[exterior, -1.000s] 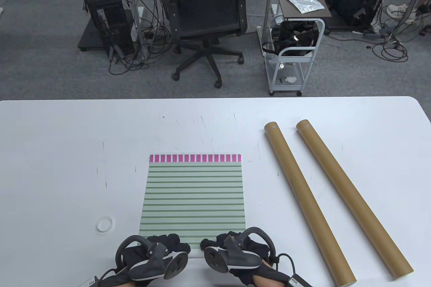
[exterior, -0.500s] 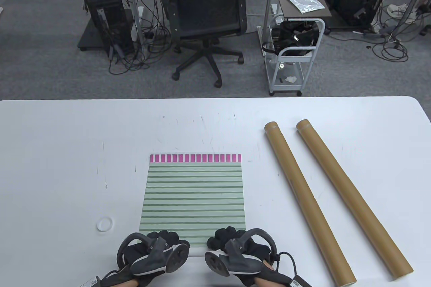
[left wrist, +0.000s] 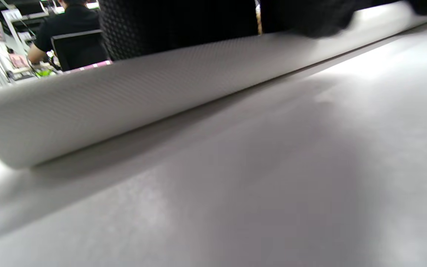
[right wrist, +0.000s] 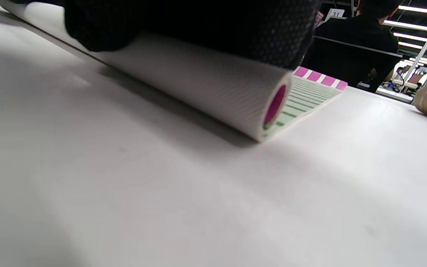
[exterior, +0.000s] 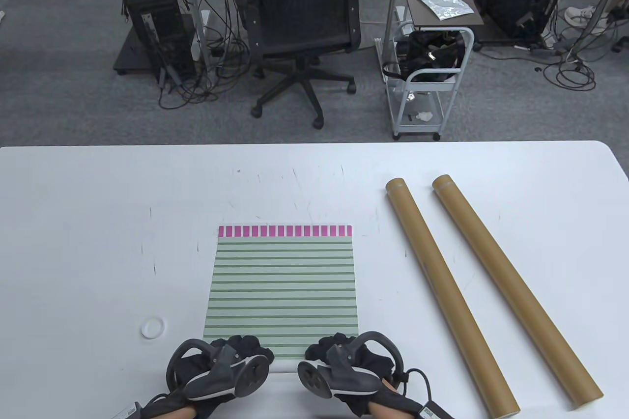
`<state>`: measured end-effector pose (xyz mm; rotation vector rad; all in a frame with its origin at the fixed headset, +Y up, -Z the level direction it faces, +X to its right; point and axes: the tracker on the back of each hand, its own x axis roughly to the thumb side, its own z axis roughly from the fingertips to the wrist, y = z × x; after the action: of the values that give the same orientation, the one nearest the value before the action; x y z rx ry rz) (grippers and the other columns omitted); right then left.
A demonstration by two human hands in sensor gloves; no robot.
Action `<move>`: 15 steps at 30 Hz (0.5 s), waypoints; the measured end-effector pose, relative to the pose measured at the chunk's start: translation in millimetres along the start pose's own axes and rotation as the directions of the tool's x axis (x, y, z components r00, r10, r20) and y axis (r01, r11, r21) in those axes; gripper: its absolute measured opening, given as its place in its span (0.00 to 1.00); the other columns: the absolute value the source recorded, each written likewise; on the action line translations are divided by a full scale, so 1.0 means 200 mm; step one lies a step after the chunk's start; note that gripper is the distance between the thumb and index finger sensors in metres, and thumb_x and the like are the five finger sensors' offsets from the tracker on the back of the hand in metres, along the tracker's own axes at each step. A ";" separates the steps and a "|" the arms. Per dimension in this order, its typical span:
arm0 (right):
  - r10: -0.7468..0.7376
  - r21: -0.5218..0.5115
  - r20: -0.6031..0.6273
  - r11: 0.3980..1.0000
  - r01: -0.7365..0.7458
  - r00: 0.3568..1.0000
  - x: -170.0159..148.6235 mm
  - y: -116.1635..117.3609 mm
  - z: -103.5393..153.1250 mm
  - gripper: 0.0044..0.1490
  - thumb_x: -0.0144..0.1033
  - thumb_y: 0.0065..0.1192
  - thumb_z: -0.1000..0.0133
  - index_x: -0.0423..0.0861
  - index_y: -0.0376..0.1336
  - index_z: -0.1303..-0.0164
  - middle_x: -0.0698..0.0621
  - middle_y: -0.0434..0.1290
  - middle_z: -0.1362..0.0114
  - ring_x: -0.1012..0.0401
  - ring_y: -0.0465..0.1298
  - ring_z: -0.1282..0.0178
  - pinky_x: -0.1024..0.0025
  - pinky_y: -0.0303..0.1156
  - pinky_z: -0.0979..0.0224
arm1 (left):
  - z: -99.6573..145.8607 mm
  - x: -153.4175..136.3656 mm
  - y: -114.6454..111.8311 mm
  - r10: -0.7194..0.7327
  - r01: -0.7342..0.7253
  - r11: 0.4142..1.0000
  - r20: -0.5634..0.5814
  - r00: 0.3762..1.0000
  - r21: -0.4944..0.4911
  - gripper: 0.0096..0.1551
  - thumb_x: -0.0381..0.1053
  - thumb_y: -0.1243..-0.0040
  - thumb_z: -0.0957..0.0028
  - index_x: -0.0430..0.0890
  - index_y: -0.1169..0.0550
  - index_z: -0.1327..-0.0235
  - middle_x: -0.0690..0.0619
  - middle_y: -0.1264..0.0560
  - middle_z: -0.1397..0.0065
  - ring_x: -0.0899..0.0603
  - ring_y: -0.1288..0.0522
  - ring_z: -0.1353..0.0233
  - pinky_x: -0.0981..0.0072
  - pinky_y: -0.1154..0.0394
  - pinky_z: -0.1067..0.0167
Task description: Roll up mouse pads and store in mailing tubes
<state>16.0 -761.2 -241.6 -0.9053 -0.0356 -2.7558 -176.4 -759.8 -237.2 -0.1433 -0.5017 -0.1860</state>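
Here the green-striped rectangular mouse pad with a magenta-checked far border [exterior: 282, 286] lies on the white table [exterior: 88, 222], its near end wound into a low white-backed roll [right wrist: 206, 89] at the table's near edge. The left hand in a black sensor glove [exterior: 221, 360] sits on the left part of the roll and the right hand in a black sensor glove [exterior: 346, 357] on the right part; each carries a grey tracker on its back. In the table view the fingers of both hands curl over the top of the roll, so each hand grasps the rolled portion of the pad. The right wrist view shows the open end of the roll, with magenta lining inside and the striped flat part running away from it toward the far border; the glove covers the top of the roll there. The left wrist view shows the roll's textured white backing resting on the table.

Two long brown cardboard mailing tubes lie to the right of the pad, well apart from it, side by side and slanting from the far middle toward the near right: the inner tube [exterior: 449, 291] and the outer tube [exterior: 516, 291]. A small white ring-shaped cap [exterior: 153, 328] lies on the table left of the pad. Beyond the table stand a black mesh office chair [exterior: 300, 11] and a white wheeled cart [exterior: 427, 70].
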 end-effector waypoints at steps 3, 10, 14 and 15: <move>-0.002 0.003 -0.005 1.000 0.002 1.000 0.00 0.00 0.00 0.29 0.39 0.55 0.50 0.54 0.63 0.35 0.54 0.74 0.37 0.58 0.78 0.45 0.65 0.76 0.39 | 0.00 0.01 -0.01 -0.092 0.093 0.995 -0.028 0.995 0.048 0.28 0.63 0.40 0.58 0.70 0.28 0.40 0.66 0.25 0.33 0.53 0.22 0.32 0.64 0.24 0.30; -0.006 0.040 0.022 0.999 0.005 1.000 0.00 -0.01 0.00 0.28 0.37 0.53 0.50 0.54 0.64 0.36 0.54 0.76 0.39 0.59 0.79 0.48 0.66 0.78 0.41 | 0.02 0.04 0.01 -0.138 0.138 0.987 -0.011 0.990 0.087 0.26 0.63 0.40 0.57 0.68 0.25 0.43 0.66 0.20 0.41 0.56 0.18 0.40 0.69 0.21 0.36; -0.036 0.079 0.031 0.996 0.034 0.999 0.00 -0.01 0.01 0.28 0.37 0.53 0.49 0.53 0.64 0.36 0.54 0.76 0.39 0.59 0.79 0.48 0.65 0.78 0.41 | 0.01 0.04 0.02 -0.064 0.063 0.997 0.026 0.998 0.038 0.24 0.61 0.41 0.57 0.66 0.23 0.45 0.65 0.18 0.43 0.56 0.17 0.43 0.68 0.20 0.38; -0.044 0.077 0.026 0.996 0.042 0.999 -0.01 -0.01 0.01 0.28 0.36 0.53 0.49 0.53 0.64 0.37 0.54 0.76 0.39 0.59 0.79 0.48 0.65 0.77 0.41 | 0.01 0.04 0.02 -0.056 0.055 0.998 0.018 0.998 0.035 0.23 0.60 0.42 0.56 0.67 0.22 0.46 0.65 0.18 0.44 0.56 0.17 0.43 0.68 0.20 0.38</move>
<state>17.5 -759.5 -240.9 -0.9328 -0.1664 -2.7600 -169.9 -756.6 -233.1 -0.0978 -0.5276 -0.2304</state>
